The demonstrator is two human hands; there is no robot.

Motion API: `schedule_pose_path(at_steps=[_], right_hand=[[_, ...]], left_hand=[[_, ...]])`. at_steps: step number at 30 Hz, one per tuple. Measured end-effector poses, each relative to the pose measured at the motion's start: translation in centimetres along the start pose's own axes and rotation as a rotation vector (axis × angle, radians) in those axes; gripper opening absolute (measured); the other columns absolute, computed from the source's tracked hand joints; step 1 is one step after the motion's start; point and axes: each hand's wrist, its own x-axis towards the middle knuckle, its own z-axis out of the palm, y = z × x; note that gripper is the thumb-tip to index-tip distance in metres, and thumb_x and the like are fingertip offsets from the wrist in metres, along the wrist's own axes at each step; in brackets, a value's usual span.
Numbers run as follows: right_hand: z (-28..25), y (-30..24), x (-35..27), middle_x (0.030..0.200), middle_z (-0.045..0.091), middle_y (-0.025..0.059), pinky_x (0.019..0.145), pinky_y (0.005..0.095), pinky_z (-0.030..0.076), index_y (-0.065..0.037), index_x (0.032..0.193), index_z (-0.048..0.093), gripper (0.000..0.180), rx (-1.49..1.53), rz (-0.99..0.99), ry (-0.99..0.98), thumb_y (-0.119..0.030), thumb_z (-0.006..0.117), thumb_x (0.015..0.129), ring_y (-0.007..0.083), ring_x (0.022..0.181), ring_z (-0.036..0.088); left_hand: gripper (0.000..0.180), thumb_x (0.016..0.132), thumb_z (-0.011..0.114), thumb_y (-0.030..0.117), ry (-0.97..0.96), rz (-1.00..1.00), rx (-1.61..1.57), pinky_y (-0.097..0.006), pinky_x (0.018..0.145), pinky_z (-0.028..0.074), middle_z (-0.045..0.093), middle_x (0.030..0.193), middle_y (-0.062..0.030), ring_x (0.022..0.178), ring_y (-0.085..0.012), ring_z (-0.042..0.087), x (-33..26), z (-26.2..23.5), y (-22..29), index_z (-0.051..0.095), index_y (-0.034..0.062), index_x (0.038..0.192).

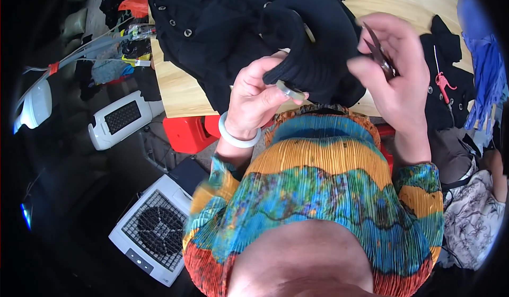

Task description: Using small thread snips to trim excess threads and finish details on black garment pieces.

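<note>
A black garment (222, 37) with round metal-rimmed eyelets or buttons along it lies bunched over the near side of the table. My left hand (254, 93) is closed on a folded edge of it, thumb below and fingers behind. At that thumb shows a shiny, pale round button (290, 90) against the black cloth. To the right of the held edge, my right hand (400, 77) is raised and wrapped round small dark thread snips (377, 50). The snips' blades are spread and point up and left, apart from the cloth.
Under the garment is a wooden table (183, 93). A pink-handled tool (444, 82) with a long thin tip lies on more black cloth at right, beside hanging blue fabric (485, 69). Red stools (183, 135) and a fan unit (156, 223) stand below left. Another person's patterned clothing (474, 217) shows at right.
</note>
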Motion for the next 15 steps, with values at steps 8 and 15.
schedule_pose_path(at_steps=[8,15], right_hand=[[0.1,-0.8,-1.6,0.082,0.055,0.0088,0.056,0.0224,0.047,0.001,0.096,0.049,0.029,0.054,-0.040,-0.244,-0.008,0.063,0.072,0.0145,0.063,0.058],[1.0,0.0,-2.2,0.074,0.055,0.0076,0.048,0.0215,0.043,0.001,0.090,0.051,0.023,0.048,-0.033,-0.211,-0.008,0.063,0.072,0.0135,0.058,0.057]], left_hand=[[0.030,0.077,0.054,-0.001,0.074,0.067,0.036,-0.031,0.072,0.049,0.051,0.101,-0.0169,0.081,-0.0237,0.059,0.4,1.1,0.4,0.046,-0.0049,0.105],[0.029,0.076,0.056,0.000,0.125,0.106,0.067,-0.030,0.070,0.049,0.051,0.096,-0.0156,0.079,-0.0240,0.059,0.5,1.2,0.2,0.047,-0.0047,0.103]])
